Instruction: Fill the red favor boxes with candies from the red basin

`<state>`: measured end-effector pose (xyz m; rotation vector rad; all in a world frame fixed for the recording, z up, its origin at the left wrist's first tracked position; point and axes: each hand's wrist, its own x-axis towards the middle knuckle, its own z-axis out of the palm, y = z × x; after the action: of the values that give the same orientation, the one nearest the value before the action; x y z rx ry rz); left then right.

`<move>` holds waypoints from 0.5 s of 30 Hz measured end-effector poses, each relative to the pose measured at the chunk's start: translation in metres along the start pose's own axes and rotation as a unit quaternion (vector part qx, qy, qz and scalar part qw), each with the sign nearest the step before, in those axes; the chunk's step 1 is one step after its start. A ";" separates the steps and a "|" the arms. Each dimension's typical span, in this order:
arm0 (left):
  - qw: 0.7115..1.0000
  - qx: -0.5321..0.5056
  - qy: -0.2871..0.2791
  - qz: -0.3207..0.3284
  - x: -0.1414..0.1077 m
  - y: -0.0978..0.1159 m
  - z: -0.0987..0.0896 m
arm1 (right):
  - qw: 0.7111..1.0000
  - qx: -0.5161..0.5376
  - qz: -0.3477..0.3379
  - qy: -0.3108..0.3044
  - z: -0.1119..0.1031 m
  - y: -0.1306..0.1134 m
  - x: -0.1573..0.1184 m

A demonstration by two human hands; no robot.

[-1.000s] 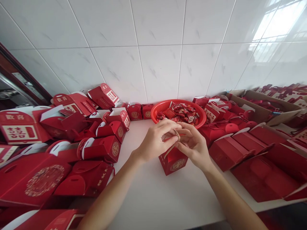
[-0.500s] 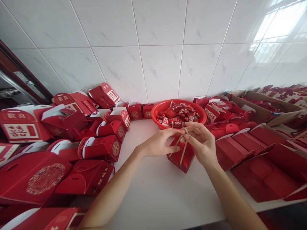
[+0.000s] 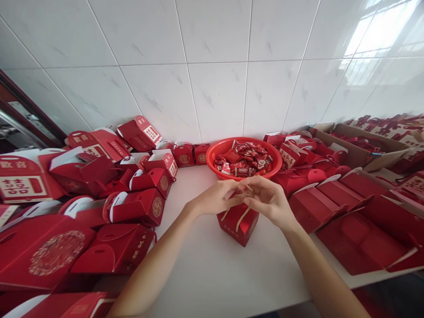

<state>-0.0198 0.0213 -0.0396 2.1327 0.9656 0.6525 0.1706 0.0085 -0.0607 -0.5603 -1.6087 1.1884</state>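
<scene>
A small red gift box (image 3: 239,224) stands on the white tabletop in front of me. Two strands of tan twisted cord (image 3: 243,219) run over its top and up to my fingers. My left hand (image 3: 215,198) pinches the cord from the left, fingertips partly hidden behind each other. My right hand (image 3: 266,198) grips a loop of the same cord from the right, thumb and fingers closed together. Both hands meet just above the box, whose upper part they cover.
Behind the box sits an orange-red plastic basket (image 3: 209,164) full of red-wrapped candies (image 3: 245,157). Red gift boxes (image 3: 142,207) crowd the left side, and more red boxes (image 3: 318,198) line the right. A cardboard carton (image 3: 356,150) stands at the back right. White wall tiles (image 3: 218,97) rise behind.
Both hands have drawn closer together over the cord. The box has shifted slightly left and toward me and turned a little, and its cord loop now lies lower between my fingers.
</scene>
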 end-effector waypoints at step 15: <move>0.999 -0.021 0.024 -0.024 0.001 -0.008 -0.004 | 0.971 -0.232 0.026 0.043 -0.002 0.005 0.005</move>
<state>-0.0249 0.0271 -0.0429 2.0600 1.0176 0.6963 0.1696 0.0152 -0.0629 -0.9429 -1.8133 0.8077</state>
